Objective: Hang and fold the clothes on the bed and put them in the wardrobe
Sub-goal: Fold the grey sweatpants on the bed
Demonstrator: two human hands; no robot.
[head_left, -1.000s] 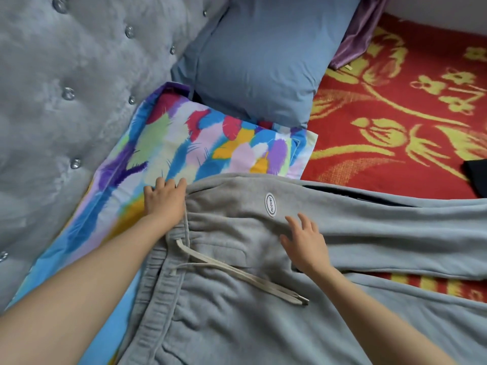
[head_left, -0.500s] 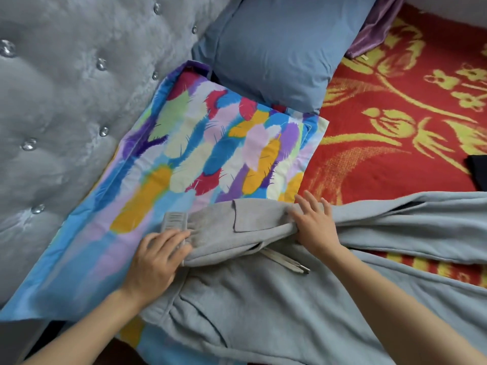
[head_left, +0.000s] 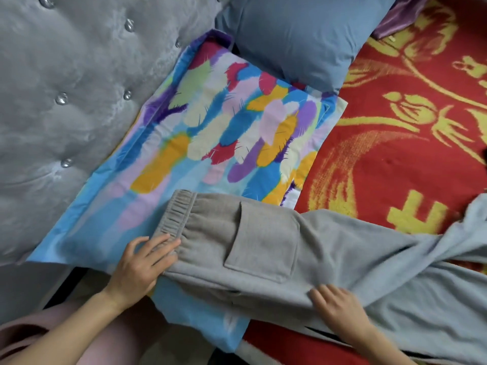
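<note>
Across the near half of the feather-print pillow (head_left: 224,133): grey sweatpants (head_left: 329,248), soft matte fleece, folded into one long band. Gathered elastic waistband (head_left: 176,214), ribbed in fine ridges, resting on the pillow's smooth printed cotton. Square patch pocket (head_left: 263,246) stitched flat just right of the waistband, facing up.

Long axis running left to right, tilting slightly nearer toward the right. Waistband end pointing left, toward the pillow's left edge; legs trailing off the pillow's right side, rumpled and somewhat blurred there.

Left hand (head_left: 139,264) at the pillow's near edge, fingers straight and close together, laid flat on the waistband's near corner. Right hand (head_left: 340,309) beyond the pillow's near right corner, fingers spread and pressed flat on the near folded edge of the sweatpants, a little blurred. Pocket and seat of the sweatpants stretched between the two hands.

Left of the pillow, a tufted headboard (head_left: 66,88) in crushed grey velvet with glassy buttons. Behind the pillow, touching its far edge, a plain blue pillow (head_left: 297,35). Right of the pillow, a coarse red blanket (head_left: 395,159) woven with yellow flowers, under the trailing legs.
</note>
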